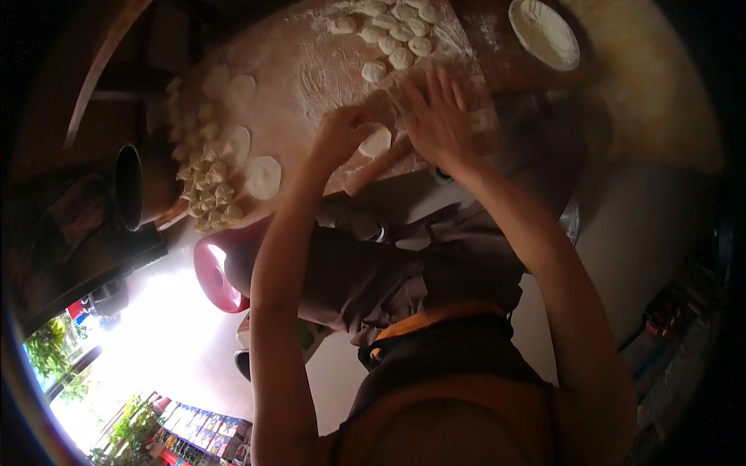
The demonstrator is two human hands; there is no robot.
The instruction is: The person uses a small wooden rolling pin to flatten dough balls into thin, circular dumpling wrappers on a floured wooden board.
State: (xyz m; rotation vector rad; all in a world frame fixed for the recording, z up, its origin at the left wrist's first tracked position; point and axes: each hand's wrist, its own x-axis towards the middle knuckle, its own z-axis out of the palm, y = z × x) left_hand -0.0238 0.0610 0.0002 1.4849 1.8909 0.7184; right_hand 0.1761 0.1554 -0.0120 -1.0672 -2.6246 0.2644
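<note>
My left hand [341, 137] is over the floured board [291, 70], its fingers curled at the edge of a small round dough wrapper [376, 141]. A wooden rolling pin [379, 168] lies slantwise beside the wrapper, its far end reaching towards my right palm. My right hand [438, 125] is flat with fingers spread; whether the palm touches the pin cannot be told. Several flattened dough pieces [401, 32] lie beyond my fingers. To the left are larger rolled wrappers [263, 177] and a cluster of folded dumplings [207, 195].
A bowl of flour [545, 34] stands at the upper right, past the board's edge. A dark round container [129, 187] is left of the dumplings. Below the board's left corner is a pink plastic object [218, 279], next to my legs.
</note>
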